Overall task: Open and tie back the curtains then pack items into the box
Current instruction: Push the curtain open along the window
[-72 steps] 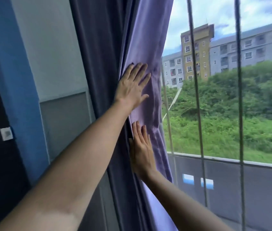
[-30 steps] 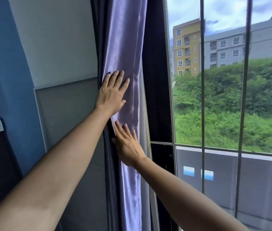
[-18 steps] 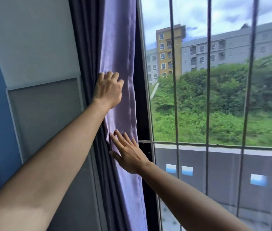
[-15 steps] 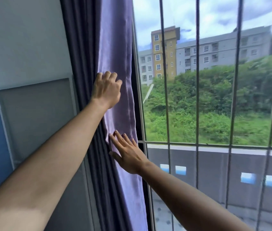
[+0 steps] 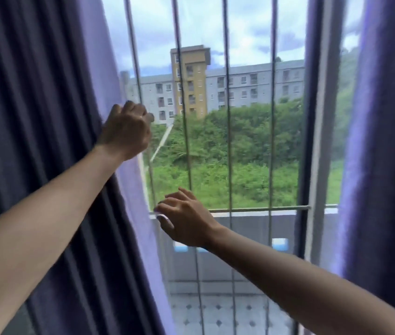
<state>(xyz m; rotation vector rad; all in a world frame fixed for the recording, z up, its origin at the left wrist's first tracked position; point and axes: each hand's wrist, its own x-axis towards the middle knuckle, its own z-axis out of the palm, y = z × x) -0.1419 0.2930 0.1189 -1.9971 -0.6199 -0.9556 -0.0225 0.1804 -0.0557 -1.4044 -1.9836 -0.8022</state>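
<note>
Head view: left hand (image 5: 126, 131) grips left curtain (image 5: 46, 141) edge; curtain hangs vertically, immediately left of the open right hand (image 5: 186, 220).

Left hand (image 5: 126, 130) curled at left curtain (image 5: 46, 141) edge; right hand (image 5: 184, 222) spread near window bars (image 5: 226, 117)

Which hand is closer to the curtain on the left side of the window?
Left. The left hand sits at the left curtain edge, fingers curled by its lighter lining. The right hand is lower and further right, fingers spread before the window bars, apart from the fabric.
</note>
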